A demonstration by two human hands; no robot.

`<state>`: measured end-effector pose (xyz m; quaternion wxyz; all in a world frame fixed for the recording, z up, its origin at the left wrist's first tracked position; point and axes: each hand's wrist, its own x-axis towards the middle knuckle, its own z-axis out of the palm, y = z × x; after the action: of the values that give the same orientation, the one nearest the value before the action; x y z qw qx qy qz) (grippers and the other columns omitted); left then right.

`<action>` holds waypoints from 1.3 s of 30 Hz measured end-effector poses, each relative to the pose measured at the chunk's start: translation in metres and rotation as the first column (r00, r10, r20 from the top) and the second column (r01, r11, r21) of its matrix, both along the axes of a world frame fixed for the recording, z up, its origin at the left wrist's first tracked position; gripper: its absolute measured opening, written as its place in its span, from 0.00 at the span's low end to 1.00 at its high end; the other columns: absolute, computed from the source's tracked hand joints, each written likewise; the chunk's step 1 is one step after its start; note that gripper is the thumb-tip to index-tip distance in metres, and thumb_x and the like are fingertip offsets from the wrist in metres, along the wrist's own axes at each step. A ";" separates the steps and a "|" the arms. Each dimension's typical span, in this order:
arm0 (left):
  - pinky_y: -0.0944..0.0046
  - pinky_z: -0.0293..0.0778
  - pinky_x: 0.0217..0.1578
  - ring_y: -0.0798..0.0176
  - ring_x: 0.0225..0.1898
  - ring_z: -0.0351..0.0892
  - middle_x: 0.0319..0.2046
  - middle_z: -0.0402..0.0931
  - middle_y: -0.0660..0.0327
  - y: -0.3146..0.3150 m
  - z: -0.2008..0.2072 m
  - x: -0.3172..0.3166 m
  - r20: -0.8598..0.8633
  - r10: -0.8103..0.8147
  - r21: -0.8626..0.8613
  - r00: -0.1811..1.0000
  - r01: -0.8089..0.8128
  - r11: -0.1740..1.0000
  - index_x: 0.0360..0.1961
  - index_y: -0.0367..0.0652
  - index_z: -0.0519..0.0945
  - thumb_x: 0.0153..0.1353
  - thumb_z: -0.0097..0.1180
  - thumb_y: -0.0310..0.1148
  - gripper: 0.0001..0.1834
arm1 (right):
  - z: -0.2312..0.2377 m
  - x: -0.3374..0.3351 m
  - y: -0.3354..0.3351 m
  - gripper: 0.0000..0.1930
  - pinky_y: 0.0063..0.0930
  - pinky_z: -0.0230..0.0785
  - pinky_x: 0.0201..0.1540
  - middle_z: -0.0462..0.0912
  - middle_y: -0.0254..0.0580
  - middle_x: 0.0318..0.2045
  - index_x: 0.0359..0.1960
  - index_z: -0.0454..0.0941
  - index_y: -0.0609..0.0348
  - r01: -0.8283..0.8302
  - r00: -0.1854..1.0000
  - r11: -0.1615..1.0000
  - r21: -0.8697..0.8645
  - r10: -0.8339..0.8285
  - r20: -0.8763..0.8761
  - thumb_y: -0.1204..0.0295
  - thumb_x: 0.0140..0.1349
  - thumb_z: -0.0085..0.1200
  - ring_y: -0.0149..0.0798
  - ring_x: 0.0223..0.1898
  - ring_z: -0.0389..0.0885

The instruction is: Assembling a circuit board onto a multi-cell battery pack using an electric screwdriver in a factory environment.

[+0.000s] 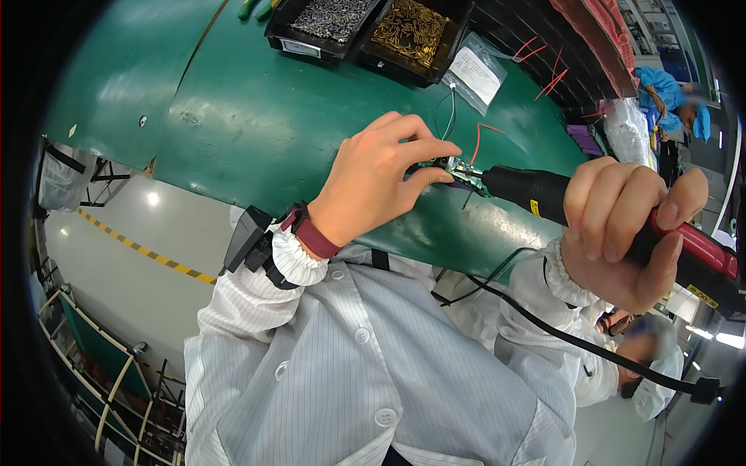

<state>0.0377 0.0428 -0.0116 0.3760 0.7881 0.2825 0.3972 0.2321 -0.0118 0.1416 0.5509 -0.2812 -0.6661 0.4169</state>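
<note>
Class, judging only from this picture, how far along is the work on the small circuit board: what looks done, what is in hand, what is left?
Done: wires already run from the circuit board. In hand: the left hand pins the board to the green table, and the right hand presses the black-and-red power tool onto it. Left: cannot tell; loose red wires lie beyond.

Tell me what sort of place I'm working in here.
Probably an electronics assembly line: a green work mat, black bins of small metal parts, and a powered screwdriver on a small circuit board.
</note>
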 end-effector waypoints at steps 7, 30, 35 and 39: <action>0.61 0.74 0.34 0.60 0.34 0.76 0.30 0.79 0.67 0.001 0.000 -0.001 -0.002 -0.002 -0.005 1.000 0.002 1.000 0.43 0.51 0.91 0.49 0.76 0.29 0.17 | -0.005 -0.002 0.002 0.07 0.25 0.63 0.26 0.72 0.28 0.21 0.46 0.62 0.48 0.018 1.000 1.000 -0.018 -0.018 -0.020 0.62 0.77 0.41 0.26 0.18 0.71; 0.61 0.74 0.33 0.61 0.33 0.75 0.30 0.79 0.68 0.003 -0.001 -0.001 0.014 -0.020 -0.009 1.000 0.020 1.000 0.42 0.51 0.91 0.49 0.75 0.28 0.17 | -0.001 -0.001 0.015 0.10 0.24 0.65 0.23 0.74 0.28 0.20 0.46 0.61 0.48 -0.063 0.997 0.998 -0.003 0.063 0.038 0.63 0.73 0.48 0.27 0.18 0.73; 0.61 0.74 0.34 0.60 0.33 0.76 0.31 0.80 0.67 0.004 0.001 -0.001 0.025 -0.020 0.004 0.999 0.020 1.000 0.42 0.49 0.91 0.49 0.75 0.27 0.16 | 0.004 0.002 0.051 0.17 0.23 0.65 0.18 0.74 0.27 0.16 0.43 0.62 0.51 -0.408 0.909 0.911 -0.066 0.412 0.064 0.66 0.64 0.61 0.29 0.12 0.71; 0.61 0.74 0.34 0.60 0.33 0.76 0.31 0.81 0.66 0.002 0.002 -0.001 0.033 -0.016 -0.031 0.999 0.017 0.999 0.41 0.48 0.91 0.48 0.75 0.27 0.16 | 0.006 0.003 0.062 0.16 0.23 0.68 0.17 0.75 0.29 0.15 0.39 0.63 0.51 -0.494 0.864 0.861 -0.119 0.502 0.042 0.71 0.61 0.62 0.29 0.12 0.71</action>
<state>0.0363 0.0452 -0.0093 0.3964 0.7777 0.2760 0.4024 0.2354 0.0506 0.1479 0.3847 -0.1427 -0.7128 0.5688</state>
